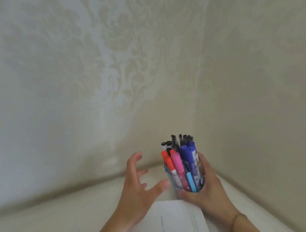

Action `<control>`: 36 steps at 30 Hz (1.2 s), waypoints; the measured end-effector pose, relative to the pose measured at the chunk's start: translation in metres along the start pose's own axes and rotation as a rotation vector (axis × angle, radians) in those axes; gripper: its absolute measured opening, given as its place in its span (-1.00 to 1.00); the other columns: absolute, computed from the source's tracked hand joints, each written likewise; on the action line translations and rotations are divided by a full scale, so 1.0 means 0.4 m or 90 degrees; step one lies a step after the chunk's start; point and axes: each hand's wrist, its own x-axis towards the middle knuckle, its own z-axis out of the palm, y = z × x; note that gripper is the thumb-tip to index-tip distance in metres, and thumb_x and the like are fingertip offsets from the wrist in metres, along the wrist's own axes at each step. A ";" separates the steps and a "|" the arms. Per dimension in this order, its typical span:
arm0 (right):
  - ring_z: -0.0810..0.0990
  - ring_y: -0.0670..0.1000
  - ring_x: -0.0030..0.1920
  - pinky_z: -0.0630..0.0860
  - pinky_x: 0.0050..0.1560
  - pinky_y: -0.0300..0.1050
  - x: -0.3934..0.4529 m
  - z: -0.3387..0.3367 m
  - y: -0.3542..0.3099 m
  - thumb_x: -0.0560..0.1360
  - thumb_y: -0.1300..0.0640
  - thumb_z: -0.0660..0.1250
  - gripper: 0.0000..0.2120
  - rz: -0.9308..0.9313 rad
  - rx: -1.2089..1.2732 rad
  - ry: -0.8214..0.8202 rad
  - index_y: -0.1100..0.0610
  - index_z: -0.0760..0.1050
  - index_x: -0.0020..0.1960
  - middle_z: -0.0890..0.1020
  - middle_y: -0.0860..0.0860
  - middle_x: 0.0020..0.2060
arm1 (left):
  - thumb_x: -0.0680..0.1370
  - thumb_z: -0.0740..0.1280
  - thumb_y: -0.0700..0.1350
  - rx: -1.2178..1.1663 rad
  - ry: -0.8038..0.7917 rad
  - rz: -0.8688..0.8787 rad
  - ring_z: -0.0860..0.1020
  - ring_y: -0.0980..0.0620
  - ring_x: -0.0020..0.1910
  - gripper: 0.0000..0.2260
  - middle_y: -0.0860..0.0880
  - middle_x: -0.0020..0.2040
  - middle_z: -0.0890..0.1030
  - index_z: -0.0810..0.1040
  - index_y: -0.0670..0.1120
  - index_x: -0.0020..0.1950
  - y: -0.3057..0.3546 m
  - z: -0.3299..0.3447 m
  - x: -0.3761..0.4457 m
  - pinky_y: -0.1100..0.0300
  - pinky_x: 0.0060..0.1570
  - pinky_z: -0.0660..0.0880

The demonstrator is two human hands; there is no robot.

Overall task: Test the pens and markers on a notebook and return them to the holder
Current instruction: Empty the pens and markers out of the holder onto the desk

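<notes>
The right hand [207,189] gripped the light, slippery holder [185,180] low down; the left hand [139,184] was open.

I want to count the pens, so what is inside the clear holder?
The holder contains a red marker, a pink marker, blue markers and black-capped pens. The right hand covers its base.

free: table [82,206] left | blocked: wall [94,83] behind, seemingly close
</notes>
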 end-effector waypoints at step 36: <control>0.65 -0.01 0.00 0.64 -0.06 -0.02 0.143 -0.011 -0.099 0.29 -0.03 0.46 -0.53 0.054 0.181 0.215 -0.15 0.50 0.19 0.62 -0.05 0.09 | 0.29 0.20 0.40 0.585 0.052 0.024 0.45 0.07 0.23 -0.33 0.21 0.22 0.48 0.36 0.19 0.35 -0.133 -0.052 0.027 -0.08 0.34 0.30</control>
